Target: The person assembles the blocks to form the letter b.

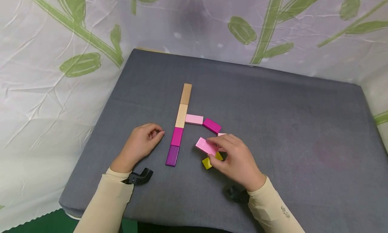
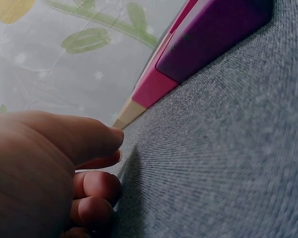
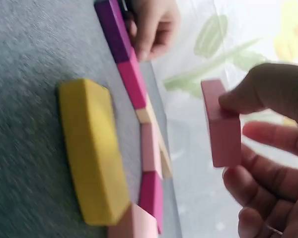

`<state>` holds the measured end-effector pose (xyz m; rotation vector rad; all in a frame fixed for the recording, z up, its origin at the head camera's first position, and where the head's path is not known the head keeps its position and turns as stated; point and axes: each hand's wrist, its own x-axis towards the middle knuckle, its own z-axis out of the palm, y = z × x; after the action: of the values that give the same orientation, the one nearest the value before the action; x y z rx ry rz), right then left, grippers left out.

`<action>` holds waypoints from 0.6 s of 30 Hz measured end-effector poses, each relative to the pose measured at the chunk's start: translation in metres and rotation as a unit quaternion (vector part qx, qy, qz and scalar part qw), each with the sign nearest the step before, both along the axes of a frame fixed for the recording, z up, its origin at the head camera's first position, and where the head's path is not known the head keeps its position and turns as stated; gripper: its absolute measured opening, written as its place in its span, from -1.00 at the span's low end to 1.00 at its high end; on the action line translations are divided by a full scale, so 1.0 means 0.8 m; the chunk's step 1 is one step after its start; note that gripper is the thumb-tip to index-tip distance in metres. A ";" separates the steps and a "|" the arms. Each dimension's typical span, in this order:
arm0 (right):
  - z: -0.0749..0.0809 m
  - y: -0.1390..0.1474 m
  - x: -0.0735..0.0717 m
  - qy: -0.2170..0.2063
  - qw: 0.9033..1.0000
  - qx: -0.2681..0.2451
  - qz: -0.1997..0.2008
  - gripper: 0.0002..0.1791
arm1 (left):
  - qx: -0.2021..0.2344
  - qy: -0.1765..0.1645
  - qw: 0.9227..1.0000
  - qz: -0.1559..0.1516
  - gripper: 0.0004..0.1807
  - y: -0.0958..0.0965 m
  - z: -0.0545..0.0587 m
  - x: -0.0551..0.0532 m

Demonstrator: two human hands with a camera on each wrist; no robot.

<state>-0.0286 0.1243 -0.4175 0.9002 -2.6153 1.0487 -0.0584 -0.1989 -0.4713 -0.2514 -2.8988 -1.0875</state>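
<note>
My right hand (image 1: 239, 160) pinches a pink block (image 1: 205, 145) between thumb and fingers, lifted above the table. Below it lies a yellow block (image 3: 92, 153), partly covered by the hand in the head view. A curving row runs from a light pink block (image 1: 194, 119) to a magenta block (image 1: 212, 125) and another light pink block (image 3: 136, 223), mostly hidden behind my hand from above. My left hand (image 1: 139, 143) rests on the table, fingers loosely curled and holding nothing, left of a straight line of blocks. That line's near end is a purple block (image 1: 172, 156).
Beyond the purple block, the line continues with a magenta block (image 1: 177, 136), a cream block (image 1: 181, 115) and a tan block (image 1: 186, 93). The curving row meets the line at the cream block. A grey cloth covers the table (image 1: 288, 125); a leaf-patterned curtain (image 1: 197, 27) hangs behind it.
</note>
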 end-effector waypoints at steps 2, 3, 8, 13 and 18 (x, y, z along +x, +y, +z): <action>-0.004 -0.005 0.002 0.008 1.000 -0.001 0.020 -0.58 | 0.000 -0.001 1.000 -0.001 -0.88 0.000 0.000 0.000; -0.006 -0.007 0.002 0.012 1.000 0.001 0.028 -0.57 | 0.000 -0.002 1.000 -0.001 -0.88 0.000 0.000 0.000; -0.013 -0.019 0.007 0.000 0.999 0.014 0.050 -0.57 | -0.003 -0.009 1.000 0.000 -0.88 0.000 0.000 -0.001; -0.020 -0.030 0.012 -0.006 0.997 0.032 0.063 -0.59 | -0.005 -0.014 1.000 0.003 -0.87 0.001 0.000 -0.001; -0.026 -0.037 0.015 -0.006 0.996 0.055 0.068 -0.59 | -0.005 -0.007 1.000 -0.001 -0.88 0.000 0.000 -0.001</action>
<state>-0.0168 0.0950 -0.4386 1.1125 -2.6764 0.9523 -0.0592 -0.1987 -0.4710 -0.2466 -2.9177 -1.0799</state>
